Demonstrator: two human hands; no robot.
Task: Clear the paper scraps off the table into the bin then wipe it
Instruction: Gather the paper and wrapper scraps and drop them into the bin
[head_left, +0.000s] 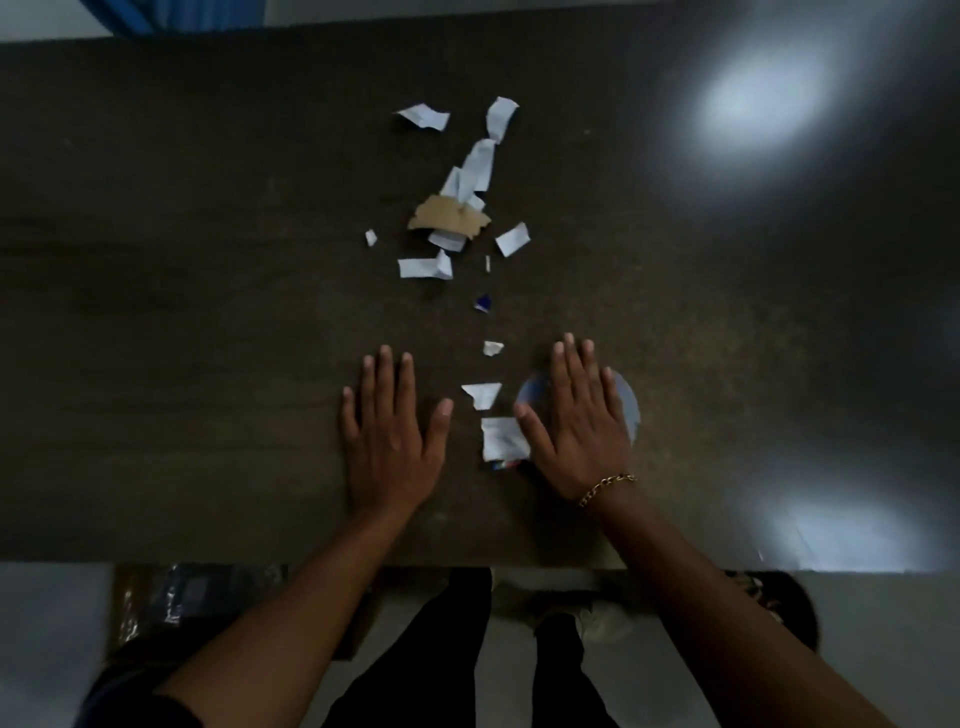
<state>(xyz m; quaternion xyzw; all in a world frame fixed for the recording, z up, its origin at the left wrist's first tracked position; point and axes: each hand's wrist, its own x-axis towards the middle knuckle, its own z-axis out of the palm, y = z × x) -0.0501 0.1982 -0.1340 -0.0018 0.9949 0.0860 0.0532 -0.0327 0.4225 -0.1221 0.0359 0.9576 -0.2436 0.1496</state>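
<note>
Paper scraps (480, 166) beyond left grip (389, 441), one touching right grip (582, 431)

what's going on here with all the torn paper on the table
A person stands at the dark table with both hands flat on it, holding nothing. The left hand rests on bare tabletop; the right hand lies over a round bluish thing. The paper scraps and a brown cardboard piece lie scattered ahead of the hands.

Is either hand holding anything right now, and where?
Nothing is held. The left hand lies flat on the table; the right hand rests flat on a round pale disc.
</note>
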